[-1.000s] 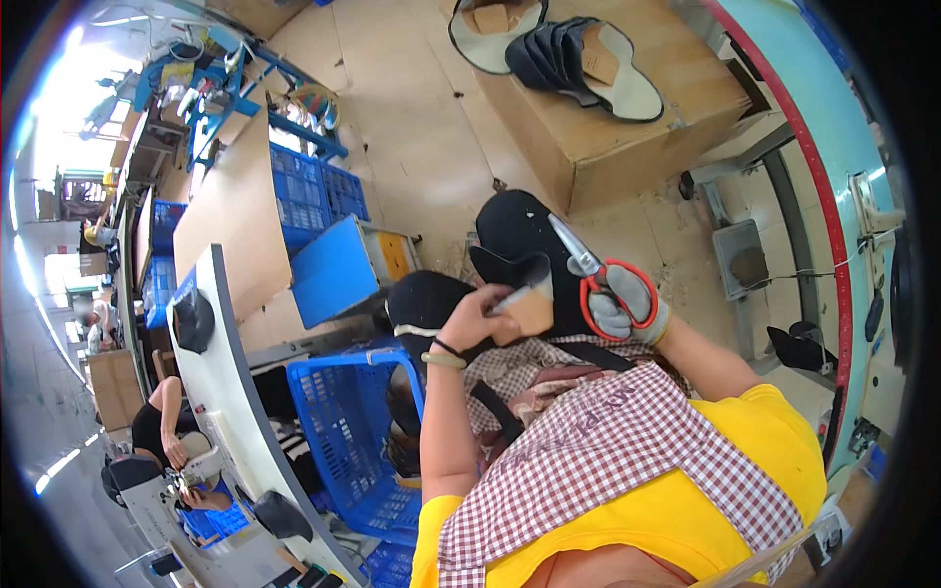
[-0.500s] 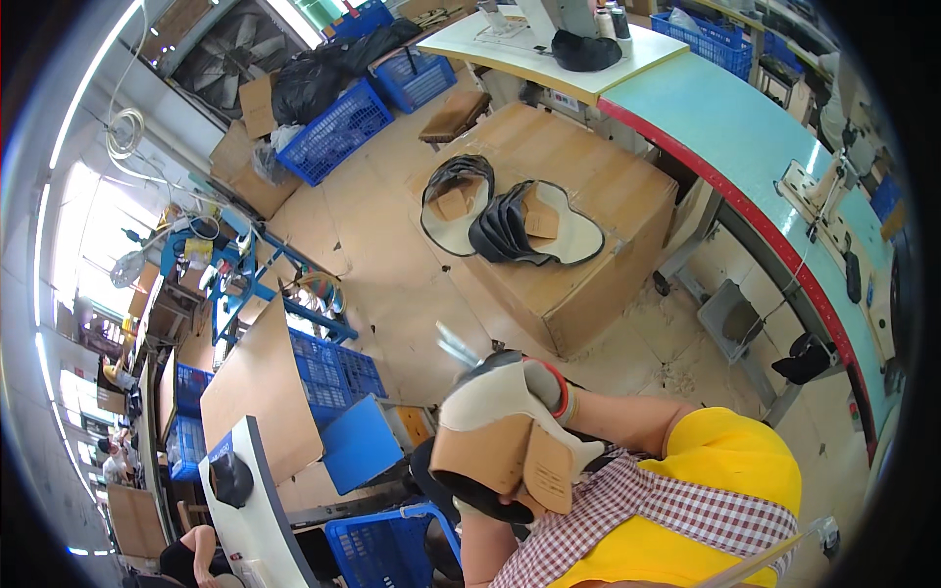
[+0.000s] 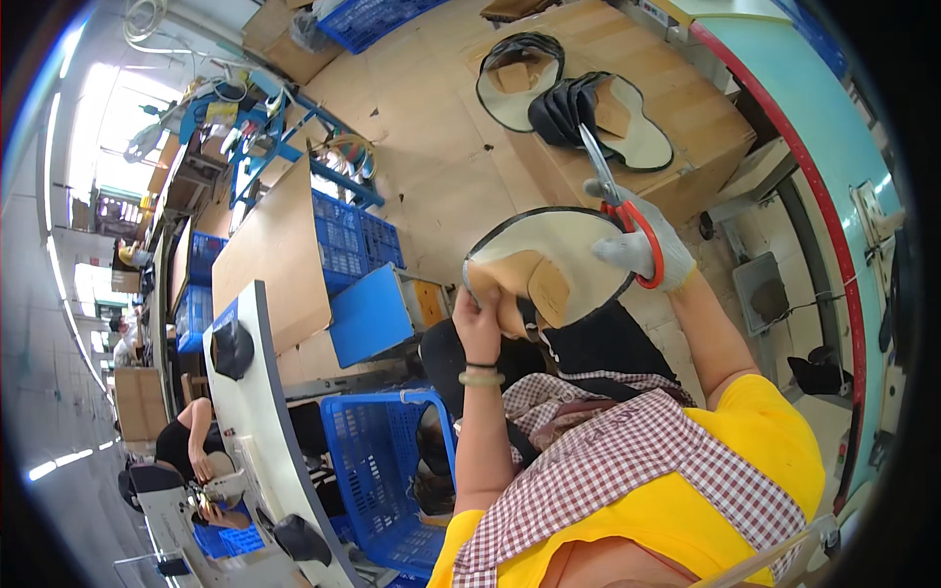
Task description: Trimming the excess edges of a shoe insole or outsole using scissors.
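My left hand [image 3: 478, 328] pinches the near-left edge of a hat-like piece [image 3: 578, 235]. This piece has a cream, black-edged brim and a tan lining with a tan patch sewn in. In a pale grey glove, my right hand [image 3: 647, 245] grips scissors [image 3: 600, 167] by their red handles. The blades point up and away, apart from the piece. The gloved thumb lies against the right part of the brim. Similar black-edged pieces, one stack [image 3: 522, 78] beside another [image 3: 578, 113], lie on a cardboard box beyond my hands.
The big cardboard box [image 3: 706, 118] stands ahead. A blue crate [image 3: 338, 461] is at my left, near a white table [image 3: 260, 392] with a black cap [image 3: 232, 348] on it. Another person's arm [image 3: 196, 431] is at a sewing machine. A turquoise table [image 3: 784, 98] with a red edge curves along the right.
The view has swung, so the box appears higher up. The hat-like piece has moved away from my body and turned, its brim now spread out. The scissors have risen to the right.
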### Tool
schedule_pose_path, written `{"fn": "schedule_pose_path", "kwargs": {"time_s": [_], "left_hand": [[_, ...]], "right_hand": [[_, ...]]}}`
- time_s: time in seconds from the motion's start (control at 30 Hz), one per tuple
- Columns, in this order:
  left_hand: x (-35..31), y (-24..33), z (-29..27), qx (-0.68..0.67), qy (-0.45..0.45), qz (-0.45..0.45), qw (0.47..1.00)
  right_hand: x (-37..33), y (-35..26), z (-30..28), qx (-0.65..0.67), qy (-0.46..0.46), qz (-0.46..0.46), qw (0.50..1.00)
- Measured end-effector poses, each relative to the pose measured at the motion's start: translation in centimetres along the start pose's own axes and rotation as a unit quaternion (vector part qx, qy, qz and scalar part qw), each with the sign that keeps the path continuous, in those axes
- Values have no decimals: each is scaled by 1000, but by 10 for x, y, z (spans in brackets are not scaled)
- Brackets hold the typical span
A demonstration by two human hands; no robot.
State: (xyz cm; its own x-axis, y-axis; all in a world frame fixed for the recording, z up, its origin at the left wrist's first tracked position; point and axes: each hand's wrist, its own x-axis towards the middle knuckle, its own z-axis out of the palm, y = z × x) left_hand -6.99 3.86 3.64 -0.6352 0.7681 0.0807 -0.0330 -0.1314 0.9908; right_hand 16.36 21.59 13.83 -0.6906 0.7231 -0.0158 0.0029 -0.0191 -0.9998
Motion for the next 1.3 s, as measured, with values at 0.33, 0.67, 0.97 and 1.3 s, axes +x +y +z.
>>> {"fn": "schedule_pose_path", "kwargs": {"time_s": [0.33,0.67,0.97,1.3], "left_hand": [[23,47,58,-2,27,45,999],[2,13,118,486,-11,77,870],[14,-89,-89,627,49,48,776],[-17,-50,-15,408,70,-22,910]], "right_hand": [[-14,10,-28,-89,145,-127,977],[-22,-26,-33,-96,163,-180,965],[20,-61,-95,118,193,-280,933],[38,136,-267,-37,378,-2,925]]}}
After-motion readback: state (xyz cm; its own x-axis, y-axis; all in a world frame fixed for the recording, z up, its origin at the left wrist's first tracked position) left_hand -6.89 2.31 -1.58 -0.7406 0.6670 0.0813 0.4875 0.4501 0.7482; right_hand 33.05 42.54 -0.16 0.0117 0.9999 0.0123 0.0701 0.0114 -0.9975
